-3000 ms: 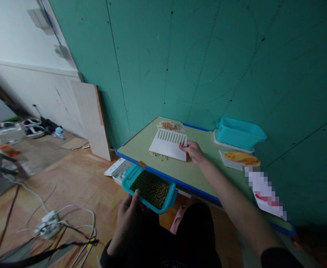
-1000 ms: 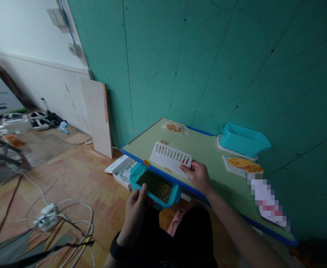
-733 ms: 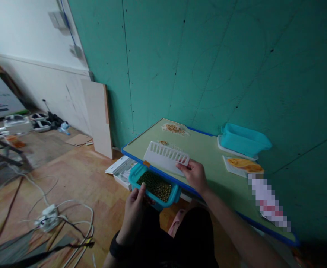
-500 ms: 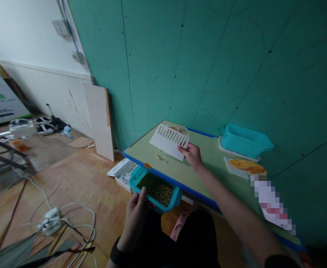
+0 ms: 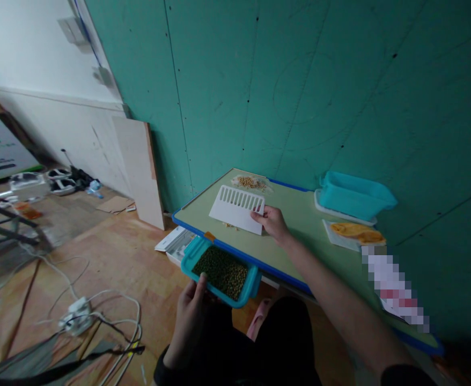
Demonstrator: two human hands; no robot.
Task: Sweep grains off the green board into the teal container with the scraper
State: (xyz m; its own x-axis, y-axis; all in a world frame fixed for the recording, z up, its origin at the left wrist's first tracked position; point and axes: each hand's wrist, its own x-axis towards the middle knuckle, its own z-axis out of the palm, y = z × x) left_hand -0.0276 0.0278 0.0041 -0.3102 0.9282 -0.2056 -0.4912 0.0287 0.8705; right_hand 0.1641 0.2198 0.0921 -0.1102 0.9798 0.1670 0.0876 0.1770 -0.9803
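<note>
My left hand [image 5: 191,308] grips the near edge of a teal box [image 5: 220,272] filled with green beans, held just under the table's front edge. My right hand [image 5: 273,222] pinches the right corner of a white slotted scraper [image 5: 236,208], which stands tilted on the green tabletop [image 5: 295,236]. A few yellow beans [image 5: 231,226] lie under the scraper's lower edge. A small heap of yellow beans [image 5: 250,182] sits at the table's far left corner.
A teal tub [image 5: 354,195] on a white lid stands at the back right, with a white tray of orange pieces [image 5: 354,234] in front of it. Cables and a power strip [image 5: 74,316] lie on the wooden floor to the left.
My right hand dragged the scraper to the table's front edge above the box, carried it back toward the far heap, and now has it on the table again. The box stayed put.
</note>
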